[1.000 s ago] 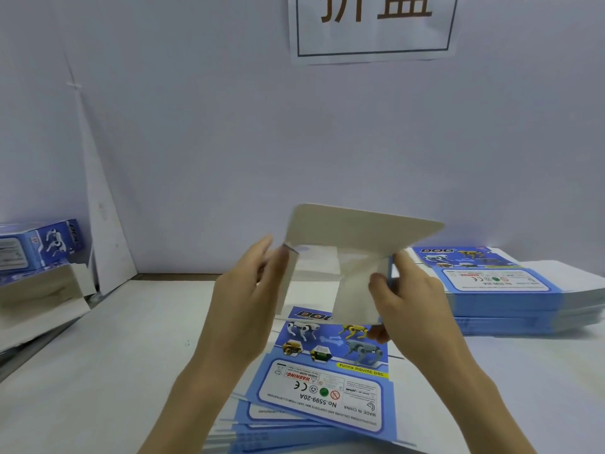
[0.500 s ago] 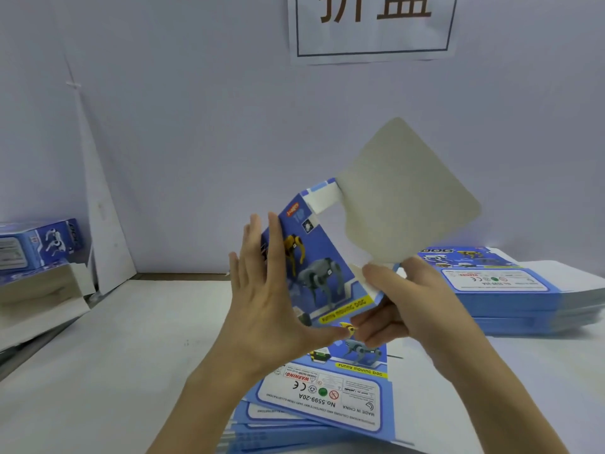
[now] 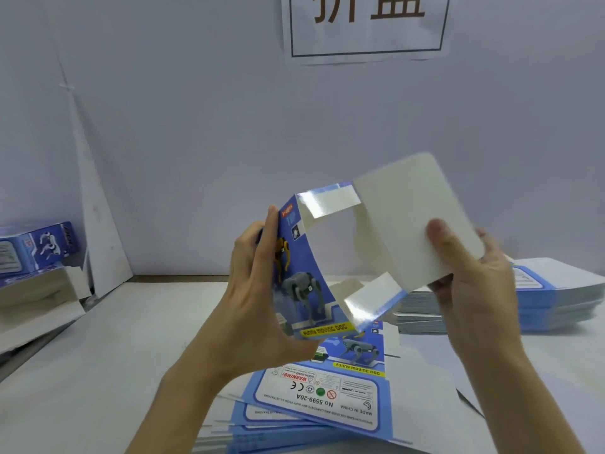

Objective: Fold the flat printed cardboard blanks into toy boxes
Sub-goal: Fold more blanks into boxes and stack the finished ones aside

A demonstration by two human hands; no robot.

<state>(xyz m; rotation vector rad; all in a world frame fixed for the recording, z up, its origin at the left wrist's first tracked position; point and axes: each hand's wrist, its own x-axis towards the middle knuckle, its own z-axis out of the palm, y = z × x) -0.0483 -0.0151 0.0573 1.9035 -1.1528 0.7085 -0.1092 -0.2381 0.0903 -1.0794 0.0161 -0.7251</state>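
Half-formed box (image 3: 304, 280): held in the air above the table (image 3: 98, 355), between both hands. The blue dog-printed panel faces the camera and the open end shows a white inside. The far walls are hidden.
End flap (image 3: 406, 221): large, white, round-cornered, standing out at the box's right side. Its edges are blurred.
Left hand (image 3: 255, 290): grips the printed panel, fingers along its left edge, thumb under the lower edge.
Right hand (image 3: 474, 280): pinches the end flap, thumb on its face, fingers behind it. Blurred.
Near stack of blanks (image 3: 327, 398): flat on the table below the box, cut off at the bottom.
Far stack (image 3: 556, 299): on the right, partly covered by the right hand.
Finished boxes (image 3: 36, 247): at the left edge, cut off.
Wall sign (image 3: 366, 24): top cut off, characters incomplete.
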